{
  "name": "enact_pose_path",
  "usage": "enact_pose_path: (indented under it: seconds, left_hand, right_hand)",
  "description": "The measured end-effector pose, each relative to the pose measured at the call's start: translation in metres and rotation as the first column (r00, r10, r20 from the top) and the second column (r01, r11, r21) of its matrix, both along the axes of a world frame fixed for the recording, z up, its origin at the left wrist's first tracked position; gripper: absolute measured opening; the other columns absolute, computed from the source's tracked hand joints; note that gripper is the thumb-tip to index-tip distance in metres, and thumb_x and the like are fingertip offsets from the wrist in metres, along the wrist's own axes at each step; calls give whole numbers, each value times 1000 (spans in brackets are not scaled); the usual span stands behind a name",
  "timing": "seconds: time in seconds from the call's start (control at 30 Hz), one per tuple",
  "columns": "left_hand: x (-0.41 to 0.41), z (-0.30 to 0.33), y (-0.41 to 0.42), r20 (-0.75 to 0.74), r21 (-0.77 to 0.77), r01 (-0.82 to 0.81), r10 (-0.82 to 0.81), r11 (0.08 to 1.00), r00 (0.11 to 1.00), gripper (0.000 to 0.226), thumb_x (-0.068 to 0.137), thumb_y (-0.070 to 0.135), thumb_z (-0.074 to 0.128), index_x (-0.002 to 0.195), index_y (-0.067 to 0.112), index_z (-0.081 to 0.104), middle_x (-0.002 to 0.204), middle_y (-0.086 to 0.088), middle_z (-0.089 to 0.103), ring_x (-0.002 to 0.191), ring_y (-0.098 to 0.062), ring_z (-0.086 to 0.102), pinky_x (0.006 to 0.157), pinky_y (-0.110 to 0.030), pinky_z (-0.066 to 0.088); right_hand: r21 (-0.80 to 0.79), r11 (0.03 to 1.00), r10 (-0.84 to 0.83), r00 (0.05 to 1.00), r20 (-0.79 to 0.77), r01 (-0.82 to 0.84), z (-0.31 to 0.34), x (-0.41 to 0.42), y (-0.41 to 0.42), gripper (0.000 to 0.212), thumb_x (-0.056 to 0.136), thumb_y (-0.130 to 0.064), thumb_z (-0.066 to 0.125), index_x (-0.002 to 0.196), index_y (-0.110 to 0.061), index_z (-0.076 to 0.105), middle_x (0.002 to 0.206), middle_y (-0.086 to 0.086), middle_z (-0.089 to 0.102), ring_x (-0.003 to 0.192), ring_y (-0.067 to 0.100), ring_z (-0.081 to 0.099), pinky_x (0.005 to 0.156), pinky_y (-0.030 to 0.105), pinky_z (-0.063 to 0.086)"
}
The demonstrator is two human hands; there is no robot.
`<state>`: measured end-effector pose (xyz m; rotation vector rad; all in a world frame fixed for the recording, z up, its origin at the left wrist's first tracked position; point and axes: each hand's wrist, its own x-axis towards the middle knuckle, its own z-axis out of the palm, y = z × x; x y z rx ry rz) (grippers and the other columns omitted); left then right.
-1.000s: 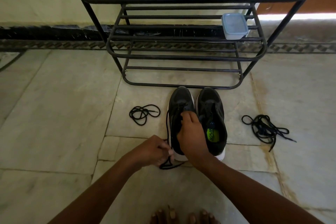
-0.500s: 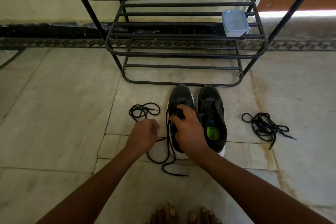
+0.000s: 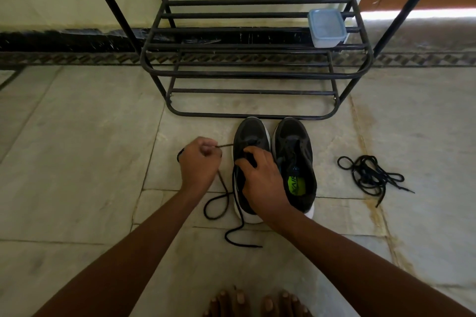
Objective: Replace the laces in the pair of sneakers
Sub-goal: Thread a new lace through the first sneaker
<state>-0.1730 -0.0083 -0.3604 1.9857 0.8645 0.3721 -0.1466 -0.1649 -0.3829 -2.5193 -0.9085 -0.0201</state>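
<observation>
Sneakers of dark grey mesh with white soles stand side by side on the pale marble floor [image 3: 77, 136], toes touching the bottom rail of the black tubular metal shoe rack [image 3: 247, 72]; the left sneaker [image 3: 251, 134] sits under the person's right hand, and the right sneaker [image 3: 296, 157] beside it shows a lime-green insole label in its heel. The left hand [image 3: 199, 162] is closed in a loose fist just left of the left sneaker, thumb and fingers pinching the black lace [image 3: 219, 203] near its tip; that lace runs taut from the fist toward the shoe's front eyelets, while its slack drops below the hand into a loop on the floor, and another strand trails past the heel toward the person. The right hand [image 3: 262, 177] lies over the left sneaker's opening, its fingers curled down and gripping the tongue area by the eyelets; exactly what the fingertips hold cannot be told. A tangled bundle of black laces [image 3: 371, 175] lies on the floor well to the right of the pair; a small dark loop [image 3: 180, 154] peeks out behind the left wrist. A translucent blue-lidded plastic box [image 3: 327, 28] rests on a rack shelf at the right; bare toes [image 3: 257, 304] show at the bottom edge.
</observation>
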Motion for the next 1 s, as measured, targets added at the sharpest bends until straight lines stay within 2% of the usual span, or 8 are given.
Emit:
enact_pose_path:
  seconds: [0.1,0.27,0.33,0.4,0.57,0.73,0.87,1.0]
  left_hand:
    - [-3,32,6,169,-45,20,-12,999,986,6,94,11,67,94,14,72,77,-2,72,59,-15,72,58,-28,57]
    - [-13,81,2,309,2,216,-206,976,929,10,98,14,67,101,5,72,79,-2,74,56,-6,64,51,-18,49]
    - [-13,86,2,339,47,281,-280,959,898,9,97,12,68,103,7,72,81,-1,75,67,-7,70,55,-16,50]
    - [-11,83,8,359,66,283,-287,957,888,9,97,11,68,105,9,72,84,0,74,77,-12,73,62,-16,52]
    - [-14,56,32,266,51,209,-215,977,940,11,97,12,67,102,14,76,81,3,74,79,-10,72,75,-22,54]
    - [-31,24,47,152,47,141,-147,989,977,13,99,13,64,98,21,74,78,2,73,77,-17,71,75,-34,55]
    - [-48,6,45,15,13,31,-32,999,999,15,99,21,64,89,19,75,75,4,73,68,-7,64,74,-35,53]
    - [-54,-2,31,-71,42,4,-1,999,997,24,99,30,65,82,18,76,85,7,71,86,-14,68,74,-27,45]
  right_hand:
    - [82,997,-7,999,-35,10,10,5,-3,48,79,-9,52,125,-18,58,133,7,49,124,30,44,93,51,41]
    - [439,898,133,969,-206,-30,41,33,2,35,88,-5,50,123,-13,48,127,0,50,119,18,44,97,44,39]
    - [529,845,325,856,-401,-73,55,46,10,30,99,-6,50,125,-16,40,120,-8,59,113,11,54,94,40,45]
    - [605,796,436,702,-563,-9,71,57,16,19,106,-12,46,123,-13,36,103,3,71,102,16,65,90,35,49]
    - [704,657,429,634,-643,269,91,88,9,11,105,-21,48,105,-12,54,83,7,63,83,29,58,82,44,44]
    - [738,563,359,695,-624,372,88,110,-3,13,90,1,59,98,-9,63,85,8,52,78,22,50,68,38,43]
    - [713,616,256,772,-582,333,76,112,-5,8,93,2,61,100,-2,65,94,20,61,84,28,55,73,43,48]
    - [608,769,159,863,-480,196,70,110,-9,21,95,-7,63,114,-14,65,115,-1,68,108,12,64,88,32,56]
